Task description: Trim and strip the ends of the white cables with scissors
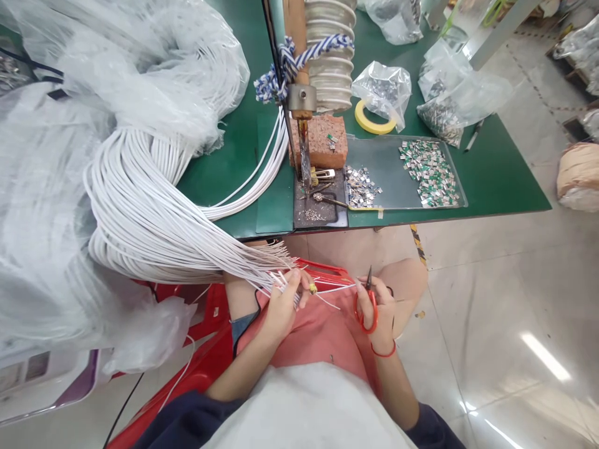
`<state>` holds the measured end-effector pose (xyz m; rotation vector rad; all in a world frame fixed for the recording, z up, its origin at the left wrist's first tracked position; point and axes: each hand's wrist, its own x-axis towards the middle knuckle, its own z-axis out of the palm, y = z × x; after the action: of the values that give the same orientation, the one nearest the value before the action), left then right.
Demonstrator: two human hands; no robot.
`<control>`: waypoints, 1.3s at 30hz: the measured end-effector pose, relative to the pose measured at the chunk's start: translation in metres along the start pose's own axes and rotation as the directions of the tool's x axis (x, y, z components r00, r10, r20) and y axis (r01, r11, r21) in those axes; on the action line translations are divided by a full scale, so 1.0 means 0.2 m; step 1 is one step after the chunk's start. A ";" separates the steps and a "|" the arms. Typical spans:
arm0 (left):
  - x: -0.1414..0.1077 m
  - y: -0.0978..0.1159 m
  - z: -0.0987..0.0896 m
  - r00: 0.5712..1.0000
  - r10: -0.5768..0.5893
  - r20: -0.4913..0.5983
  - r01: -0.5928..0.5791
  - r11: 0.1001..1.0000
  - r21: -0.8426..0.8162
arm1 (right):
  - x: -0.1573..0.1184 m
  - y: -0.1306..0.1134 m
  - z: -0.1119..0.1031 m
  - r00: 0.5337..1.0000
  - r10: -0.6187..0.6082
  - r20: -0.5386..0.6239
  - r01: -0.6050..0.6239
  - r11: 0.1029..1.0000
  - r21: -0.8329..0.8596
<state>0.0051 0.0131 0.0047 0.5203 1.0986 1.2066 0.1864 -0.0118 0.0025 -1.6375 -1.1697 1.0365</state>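
Observation:
Over my lap, my left hand point(286, 302) closes around the ends of several white cables from a thick bundle point(154, 206) that hangs off the table to the left. A small yellowish piece point(312, 289) shows at its fingertips; I cannot make out what it is. My right hand point(381, 308) has red-handled scissors point(369, 312) looped on its fingers, their dark blades pointing up and away. Its thumb and forefinger meet at the end of a thin white cable point(337, 289) stretched across from the left hand.
On the green table point(505, 181) stand a soldering iron point(304, 149) in a holder, a brick point(322, 140), a tray point(388, 181) of small connector boards, yellow tape point(374, 121) and plastic bags of parts point(442, 115). A red stool point(187, 380) is beneath me.

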 end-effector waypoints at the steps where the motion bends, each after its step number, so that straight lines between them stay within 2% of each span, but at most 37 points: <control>1: 0.00 0.00 0.01 1.000 -0.006 0.006 0.006 1.000 0.004 | -0.01 -0.01 0.01 1.000 -0.005 0.026 0.005 1.000 0.007; 4: -0.01 -0.01 0.01 0.999 -0.026 0.035 0.026 1.000 -0.001 | -0.05 -0.05 0.07 0.993 -0.051 0.105 0.051 0.999 -0.002; 8: 0.00 -0.02 0.00 0.996 -0.051 0.073 0.051 0.999 0.006 | -0.10 -0.09 0.14 0.961 -0.131 0.243 0.134 0.991 0.004; 14: -0.01 -0.02 0.02 0.995 -0.082 0.060 0.083 0.996 -0.022 | -0.13 -0.11 0.20 0.918 -0.200 0.343 0.218 0.976 -0.014; 22: -0.02 0.00 0.05 0.997 -0.076 0.003 0.076 0.997 -0.029 | -0.13 -0.06 0.24 0.899 -0.205 0.386 0.271 0.954 -0.125; 25: -0.03 -0.01 0.05 0.996 -0.076 -0.039 0.077 0.997 0.007 | -0.13 -0.07 0.26 0.894 -0.252 0.370 0.322 0.936 -0.141; 32: -0.07 -0.02 0.10 0.997 -0.053 -0.048 0.056 0.996 0.064 | -0.13 -0.09 0.29 0.882 -0.331 0.335 0.399 0.903 -0.157; 39: -0.07 -0.03 0.09 0.993 -0.111 -0.050 0.108 0.993 -0.045 | -0.12 -0.08 0.28 0.883 -0.293 0.366 0.378 0.907 -0.186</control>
<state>0.0248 0.0019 0.0143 0.3931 1.1291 1.1502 0.1244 -0.0231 0.0056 -1.4007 -1.8081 0.9849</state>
